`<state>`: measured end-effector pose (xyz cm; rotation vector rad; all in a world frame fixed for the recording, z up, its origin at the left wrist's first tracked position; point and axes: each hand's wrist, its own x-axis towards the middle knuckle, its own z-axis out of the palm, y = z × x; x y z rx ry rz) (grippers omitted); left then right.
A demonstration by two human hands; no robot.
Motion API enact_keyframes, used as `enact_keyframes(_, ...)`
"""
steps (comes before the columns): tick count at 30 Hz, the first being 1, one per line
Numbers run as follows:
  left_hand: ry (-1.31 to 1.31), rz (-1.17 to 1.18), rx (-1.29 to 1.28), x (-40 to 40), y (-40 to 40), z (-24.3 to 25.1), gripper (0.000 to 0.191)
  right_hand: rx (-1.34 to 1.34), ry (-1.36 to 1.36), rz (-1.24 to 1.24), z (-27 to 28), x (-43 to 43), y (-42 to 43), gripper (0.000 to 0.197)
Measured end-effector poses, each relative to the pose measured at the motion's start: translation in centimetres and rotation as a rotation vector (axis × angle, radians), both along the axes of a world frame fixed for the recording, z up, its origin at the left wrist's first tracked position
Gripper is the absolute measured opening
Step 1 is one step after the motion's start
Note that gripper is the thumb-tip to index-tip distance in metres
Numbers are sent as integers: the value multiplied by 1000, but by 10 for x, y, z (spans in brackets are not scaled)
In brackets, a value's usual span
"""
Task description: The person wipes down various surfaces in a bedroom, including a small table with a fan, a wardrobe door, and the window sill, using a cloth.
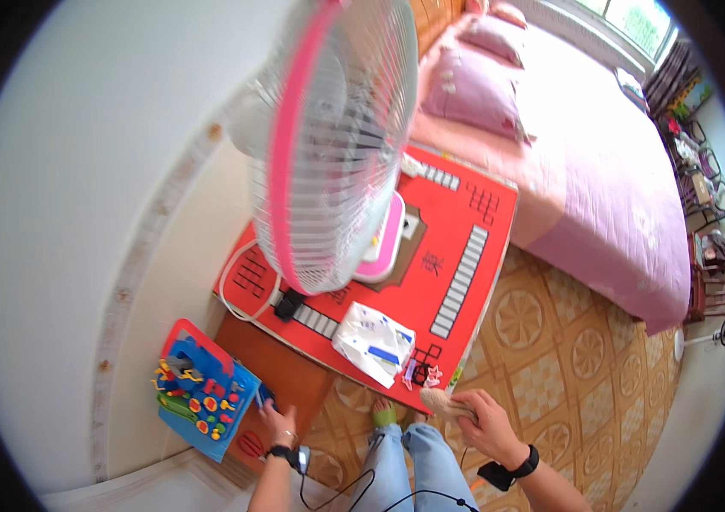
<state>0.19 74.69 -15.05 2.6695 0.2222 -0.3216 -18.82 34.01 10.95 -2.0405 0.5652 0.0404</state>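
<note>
My right hand (487,429) grips a beige, rough-textured pad or folded cloth (442,404) beside the near corner of the red-topped table (394,313). Over a brown wooden surface (286,361), my left hand (277,422) reaches to a small dark blue item (265,394); whether the fingers hold it or only touch it cannot be told. Red-handled scissors (250,444) lie close to that wrist. A white plastic bag (375,340) with blue print rests on the table, and pink star-shaped pieces (431,376) lie at its near corner.
A tall pink and white electric fan (330,153) stands on the table, its white cord (225,296) looping along the left edge. A blue toy case (209,390) with colourful pieces leans near the wall. The bed (605,153) lies beyond. Black cables (343,489) cross my legs.
</note>
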Motion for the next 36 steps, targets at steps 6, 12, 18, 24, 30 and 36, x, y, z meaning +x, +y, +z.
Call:
enact_keyframes(6, 509, -692, -417, -47, -56, 119, 47, -71, -40, -85, 78, -47, -21, 30)
enact_keyframes(12, 436, -1158, -242, -54, -145, 189, 50, -104, -59, -418, 140, -105, -68, 31)
enact_keyframes(18, 149, -1340, -348, -64, -279, 267, 43, -73, -180, -593, 175, -163, -126, 30)
enact_keyframes(24, 223, -1366, -238, -91, -389, 257, 45, -75, -210, -631, 184, -212, -214, 31)
enact_keyframes(30, 214, -1229, -225, -125, -456, 240, 47, -58, -104, -571, 182, -230, -332, 34)
enact_keyframes(36, 201, -758, -190, -132, -475, 246, 49, 30, -287, -408, 158, -215, -422, 36)
